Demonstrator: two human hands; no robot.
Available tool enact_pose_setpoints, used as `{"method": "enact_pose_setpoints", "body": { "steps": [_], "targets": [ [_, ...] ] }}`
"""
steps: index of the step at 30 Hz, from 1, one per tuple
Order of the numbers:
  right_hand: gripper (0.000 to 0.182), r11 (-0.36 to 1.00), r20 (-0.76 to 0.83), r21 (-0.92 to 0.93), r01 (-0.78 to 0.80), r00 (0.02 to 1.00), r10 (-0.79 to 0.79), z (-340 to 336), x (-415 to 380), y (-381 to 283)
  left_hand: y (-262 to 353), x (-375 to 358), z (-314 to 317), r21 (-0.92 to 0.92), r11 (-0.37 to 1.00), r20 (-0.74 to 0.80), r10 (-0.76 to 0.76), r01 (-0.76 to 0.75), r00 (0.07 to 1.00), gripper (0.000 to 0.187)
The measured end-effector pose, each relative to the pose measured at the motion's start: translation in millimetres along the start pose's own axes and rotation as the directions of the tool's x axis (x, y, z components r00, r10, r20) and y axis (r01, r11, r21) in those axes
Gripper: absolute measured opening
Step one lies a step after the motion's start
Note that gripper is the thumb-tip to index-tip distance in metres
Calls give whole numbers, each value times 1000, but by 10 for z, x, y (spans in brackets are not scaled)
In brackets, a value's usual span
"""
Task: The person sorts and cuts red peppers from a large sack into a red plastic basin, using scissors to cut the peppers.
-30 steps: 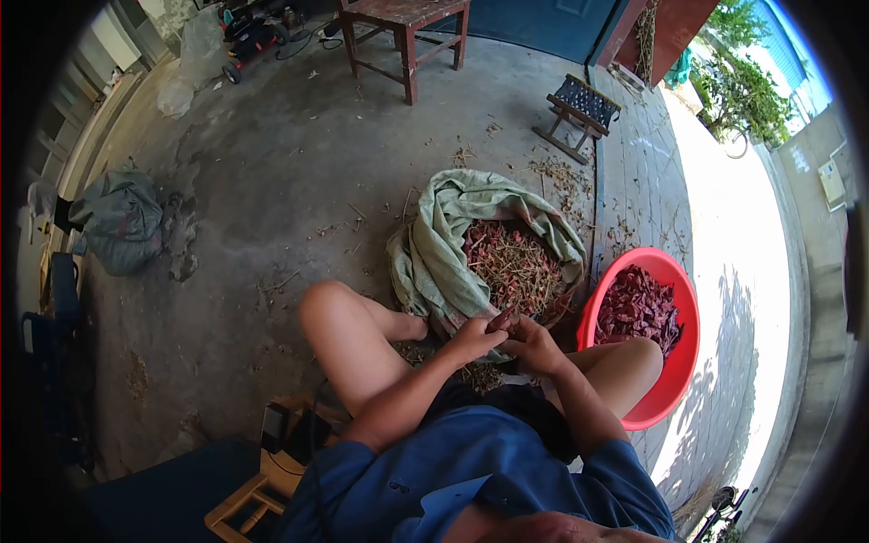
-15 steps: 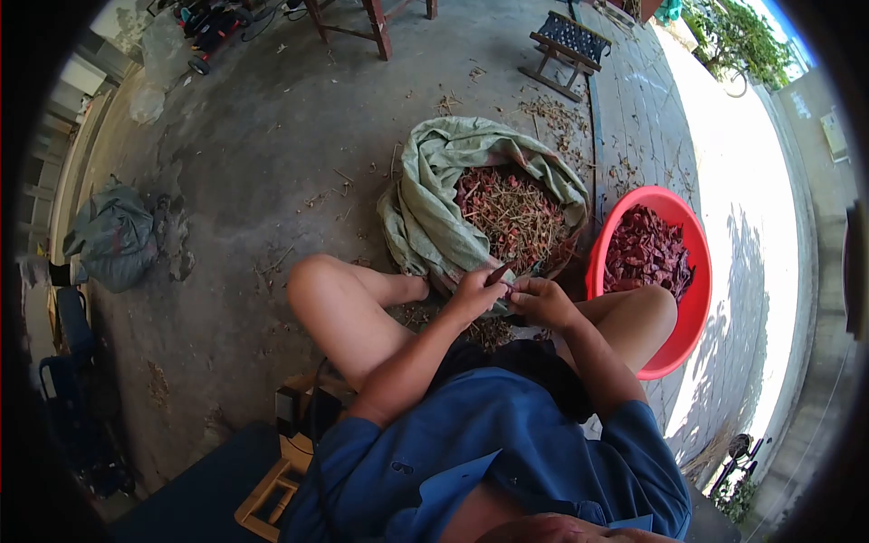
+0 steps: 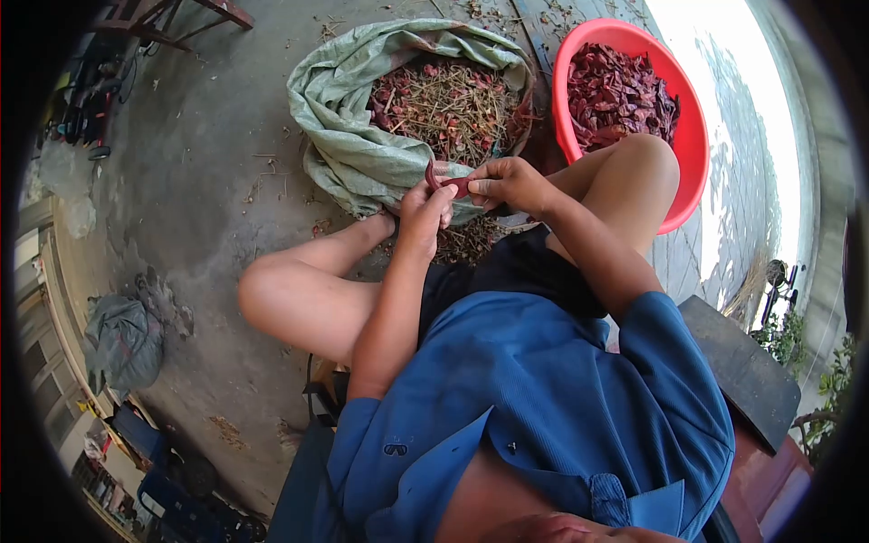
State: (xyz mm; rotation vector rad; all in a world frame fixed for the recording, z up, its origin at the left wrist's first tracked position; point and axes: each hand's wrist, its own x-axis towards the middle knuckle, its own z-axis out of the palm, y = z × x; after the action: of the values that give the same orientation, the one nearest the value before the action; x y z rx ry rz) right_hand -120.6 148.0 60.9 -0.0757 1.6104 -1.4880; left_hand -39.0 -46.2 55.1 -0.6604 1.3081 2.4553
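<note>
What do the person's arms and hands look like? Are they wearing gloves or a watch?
No gloves! The left hand and the right hand are both bare, with four fingers and a thumb like yours. I can't see a watch or bracelet on either wrist. The shirt's sleeves are plain blue and short, so the forearms are uncovered.

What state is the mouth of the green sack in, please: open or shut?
Open: the green sack has its fabric bunched around a wide gap, with dry stalks and red pieces visible inside.
</note>
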Motion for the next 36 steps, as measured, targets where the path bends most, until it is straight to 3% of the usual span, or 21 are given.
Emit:
{"method": "enact_pose_setpoints", "body": {
  "steps": [9, 19, 21, 22, 23, 24, 25, 26, 28, 29, 30, 32, 34, 36],
  "targets": [
    [19, 896, -76, 439, -62, 991, 106, 33, 8, -30, 82, 33, 83, -111, 994, -77, 13, -22, 997, 14],
    [18, 829, -86, 555, -71, 986, 142, 53, 47, -4, 90, 16, 25, -176, 984, -53, 22, -31, 998, 13],
    [18, 945, -104, 327, -19, 993, 56, 54, 39, -25, 105, 18, 14, -198, 980, -66, 14, -27, 998, 12],
    [18, 945, -100, 327, -20, 993, 56, 32, 38, -32, 113, -2, -3, -166, 986, -53, -4, -5, 999, 11],
    [18, 997, -170, 49, 65, 984, -56, -48, 53, -66, 144, -3, -18, -133, 991, -40, -15, 10, 999, 10],
    [19, 963, -206, -233, 133, 961, -183, -126, 63, -112, 137, 3, -64, -128, 992, -45, -8, 2, 999, 10],
    [18, 928, -299, -350, 128, 924, -240, -230, 61, -169, 100, 18, -127, -149, 989, -76, -22, 11, 997, 9],
    [18, 775, -331, -614, 148, 843, -423, -412, 50, -190, 96, 40, -167, -172, 985, -103, -34, 16, 994, 9],
    [19, 724, -206, -681, 110, 920, -334, -576, -112, -421, 196, -1, -283, -181, 982, -173, 29, -60, 984, 7],
    [20, 710, -67, -695, 111, 974, -218, -519, -194, -565, 236, -7, -314, -179, 981, -184, 45, -79, 982, 7],
    [20, 709, -66, -696, 111, 974, -217, -406, -235, -570, 250, -11, -330, -176, 980, -194, 60, -95, 979, 6],
    [24, 828, 355, -482, 287, 928, -114, -115, -258, -578, 187, 3, -271, -158, 986, -163, 27, -53, 986, 6],
    [25, 806, 388, -467, 365, 903, -184, 194, -213, -540, 24, 14, -234, -119, 992, -103, -43, 31, 994, 7],
    [26, 779, 429, -442, 445, 868, -252, 398, -156, -525, -155, 109, -228, 34, 999, -29, 12, -11, 1000, 11]
  ]
}}
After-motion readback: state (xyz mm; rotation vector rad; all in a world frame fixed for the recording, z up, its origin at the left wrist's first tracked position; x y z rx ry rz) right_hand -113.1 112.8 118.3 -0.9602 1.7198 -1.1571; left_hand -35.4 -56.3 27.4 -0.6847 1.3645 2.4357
